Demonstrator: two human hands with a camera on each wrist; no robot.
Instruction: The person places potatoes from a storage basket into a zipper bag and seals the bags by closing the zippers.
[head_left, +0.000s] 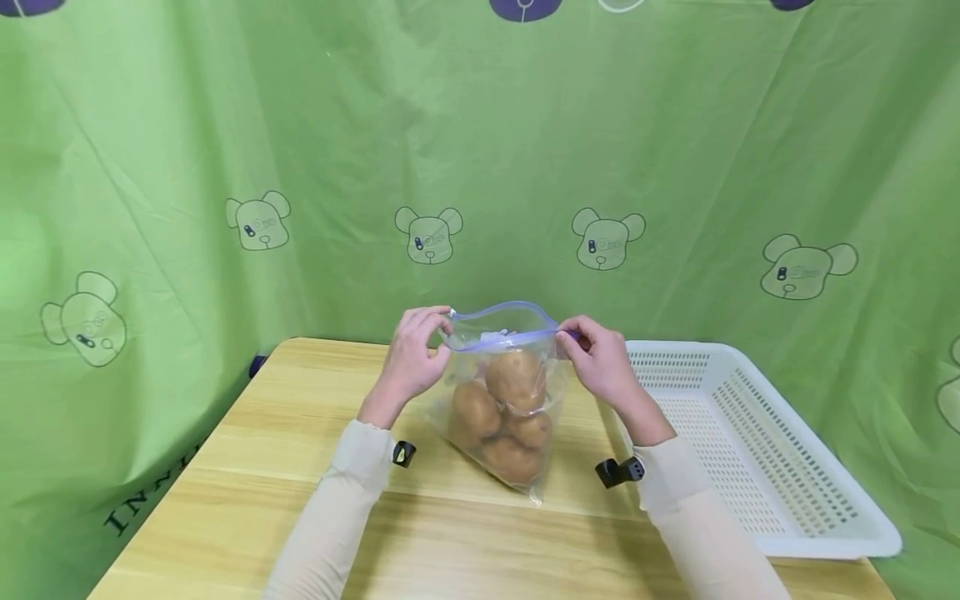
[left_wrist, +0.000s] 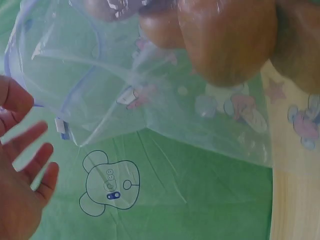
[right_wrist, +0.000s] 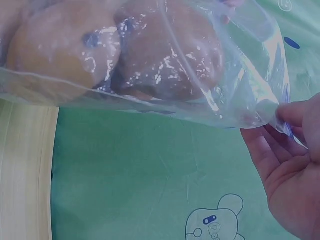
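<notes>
A clear zip bag (head_left: pixel 551 392) with a blue rim stands on the wooden table, its mouth spread between both hands. Several round brown potatoes (head_left: pixel 474 412) fill its lower part. At the left end of the mouth, my left hand (head_left: pixel 414 350) holds the rim near a small white slider (left_wrist: pixel 60 128); its other fingers spread loosely in the left wrist view. My right hand (head_left: pixel 600 358) pinches the opposite end of the rim between thumb and fingers. The printed side of the bag (left_wrist: pixel 240 107) shows in the left wrist view.
A white perforated basket (head_left: pixel 832 450) sits on the table (head_left: pixel 247 467) to the right, beside my right forearm. Behind the table hangs a green curtain (head_left: pixel 510 142) printed with bear heads. A black wrist strap piece (head_left: pixel 619 472) shows near the right sleeve.
</notes>
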